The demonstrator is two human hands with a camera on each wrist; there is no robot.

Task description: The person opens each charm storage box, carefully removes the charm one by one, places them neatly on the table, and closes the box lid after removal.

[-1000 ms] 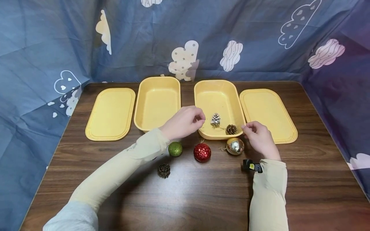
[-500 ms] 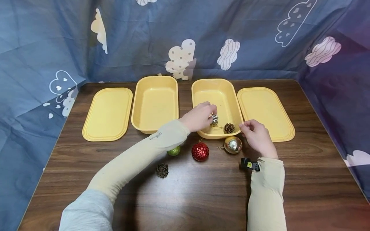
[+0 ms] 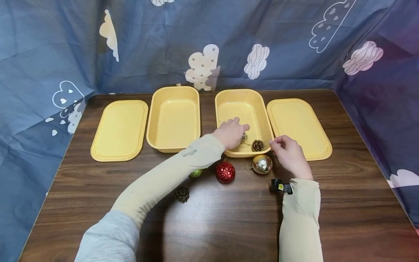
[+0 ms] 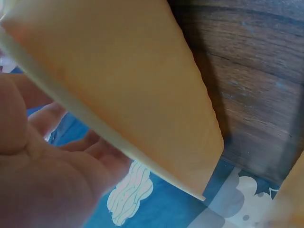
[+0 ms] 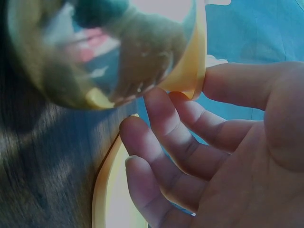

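Note:
Reaching into the right yellow box (image 3: 240, 95), my left hand (image 3: 229, 134) is over a frosted pine cone (image 3: 243, 137). Most of that cone is covered by the hand, and the box wall hides the fingertips in the left wrist view, so its grip is unclear. My right hand (image 3: 289, 153) pinches the same box's near right rim between thumb and finger. A brown pine cone (image 3: 258, 145) lies inside near that corner. Just outside the near wall rests a shiny gold ball ornament (image 3: 262, 164), close to the right fingers (image 5: 164, 114).
A red ball ornament (image 3: 225, 172) and a brown pine cone (image 3: 182, 194) lie on the table (image 3: 222, 222). The left forearm partly covers a green ball ornament (image 3: 195, 173). Another yellow box (image 3: 173, 122) stands left, with yellow lids (image 3: 119, 131) at both sides.
My left hand has moved right, from the box's left rim to over the frosted pine cone inside it. My right hand keeps its place at the rim. The view has shifted slightly.

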